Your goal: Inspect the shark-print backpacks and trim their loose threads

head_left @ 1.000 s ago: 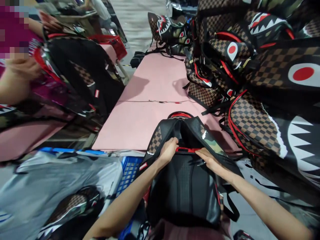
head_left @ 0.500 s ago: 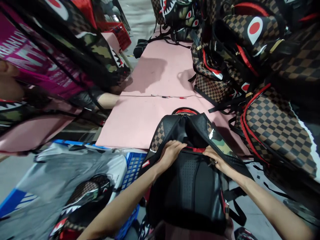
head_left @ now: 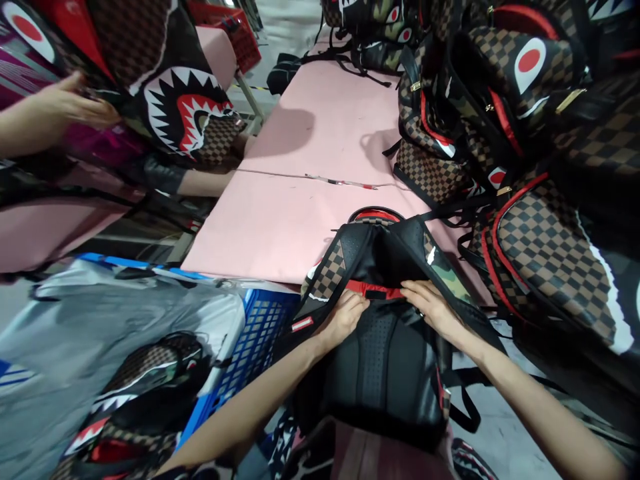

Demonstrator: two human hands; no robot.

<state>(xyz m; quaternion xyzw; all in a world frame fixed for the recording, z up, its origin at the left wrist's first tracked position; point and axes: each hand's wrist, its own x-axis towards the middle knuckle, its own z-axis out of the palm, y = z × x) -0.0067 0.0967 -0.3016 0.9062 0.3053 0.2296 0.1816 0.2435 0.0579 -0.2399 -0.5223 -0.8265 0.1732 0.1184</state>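
Note:
A backpack (head_left: 375, 360) lies with its black padded back panel up, its lower end toward me and its upper part on the pink table's near edge. Its mouth gapes, baring a red inner band (head_left: 387, 293) with a small black patch. My left hand (head_left: 345, 315) pinches the mouth's edge at the left end of that band. At the right end, the fingers of my right hand (head_left: 434, 308) are closed over the same edge. Checkered and camouflage panels show on the spread upper part. What lies deep inside the bag is dark.
Several checkered backpacks (head_left: 555, 247) are piled along the right. A pink table (head_left: 260, 227) stretches ahead, with a thin cord (head_left: 340, 182) across it. Left below stands a blue crate (head_left: 255, 340) beside a grey-lined bin holding bags. Another person's hand (head_left: 75, 110) holds a shark-mouth bag.
The edge of the backpack's mouth has been drawn back, and more of the red band shows. My left hand has come slightly lower. The other person's shark-mouth bag has turned into fuller view.

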